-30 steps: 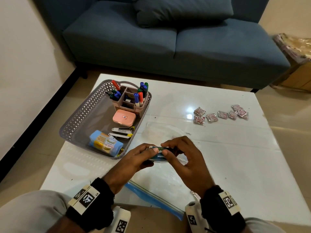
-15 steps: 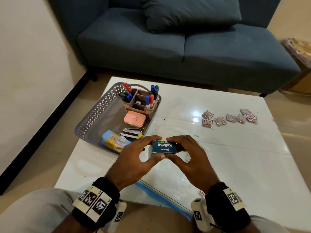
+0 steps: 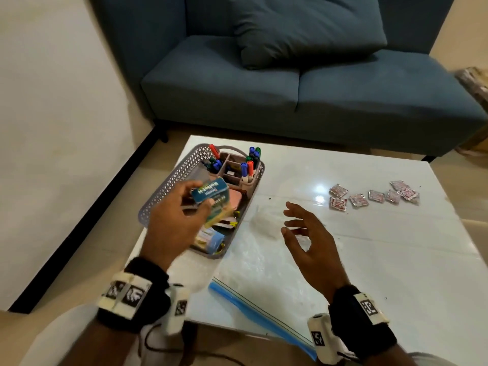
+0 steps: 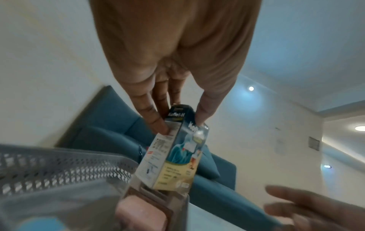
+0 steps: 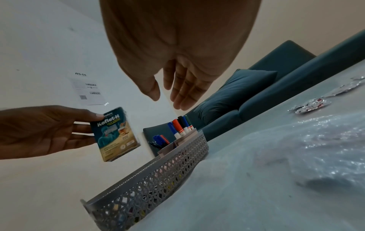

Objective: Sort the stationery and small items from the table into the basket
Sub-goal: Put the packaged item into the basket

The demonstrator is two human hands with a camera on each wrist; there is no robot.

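Kofiet-H box (image 3: 210, 192): held above the near half of the grey basket (image 3: 169, 184), one short end pinched and the long body hanging free, a grip that seems meant for lowering it in end-first.
Box and hand: the box juts out beyond the fingertips of the left hand (image 3: 175, 220), thumb on the printed front, fingers on the back; in the left wrist view it tilts over the pink case (image 4: 141, 214).
Left hand: fingers clamped on the box, nothing else in it.
Right hand (image 3: 307, 237): spread wide and holding nothing, hovering over the clear plastic bag (image 3: 264, 256) to the right of the basket, well apart from the box.
Basket contents: a marker holder (image 3: 233, 166) stands at the far end, so the free floor lies nearer, probably why the box is held there.
Sachets (image 3: 373, 196): a loose row on the far right of the white table (image 3: 396, 273), not yet sorted.
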